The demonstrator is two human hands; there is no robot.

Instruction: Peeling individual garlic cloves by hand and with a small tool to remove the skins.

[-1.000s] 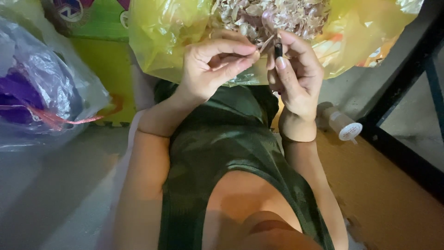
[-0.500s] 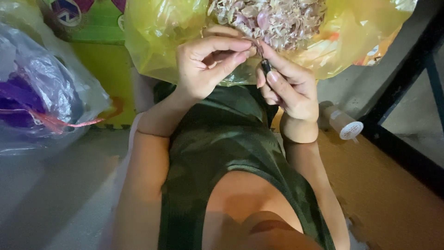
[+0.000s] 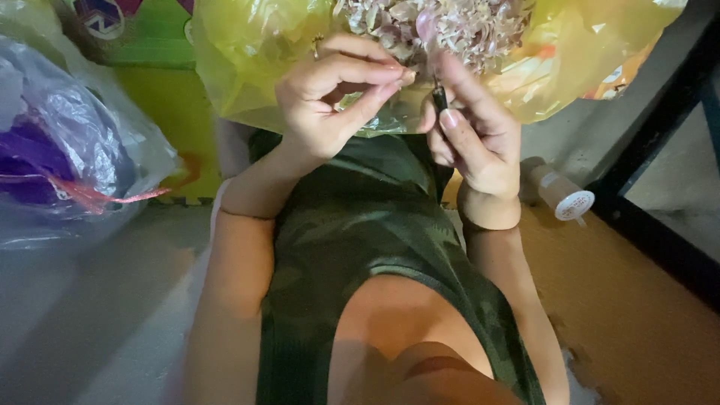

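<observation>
The left hand (image 3: 330, 101) has come closer to the right hand (image 3: 472, 127) than it was one second ago: then there was a clear gap between the fingertips of both, now the left thumb and forefinger almost meet the right thumb, just above the lap. The left grip is closed in a pinch, and what it pinches is small and pale — probably a piece of dry skin or a small clove, but the view is too blurred to be sure. The right grip is closed around a small knife (image 3: 439, 97) with a dark handle; the handle stands nearly upright between thumb and fingers, and its blade goes up toward the pile and is hard to see.

The hands have also risen a little, so they now cover the lower edge of the yellow bag (image 3: 247, 67), which lies open in front and holds a heap of pale and purple peels (image 3: 450, 30). This suggests the peeling work is at the point where knife and small piece come together.

At the left lies a clear bag (image 3: 67, 150) with something purple inside; at the right a white bottle (image 3: 559, 193) lies on the floor.
</observation>
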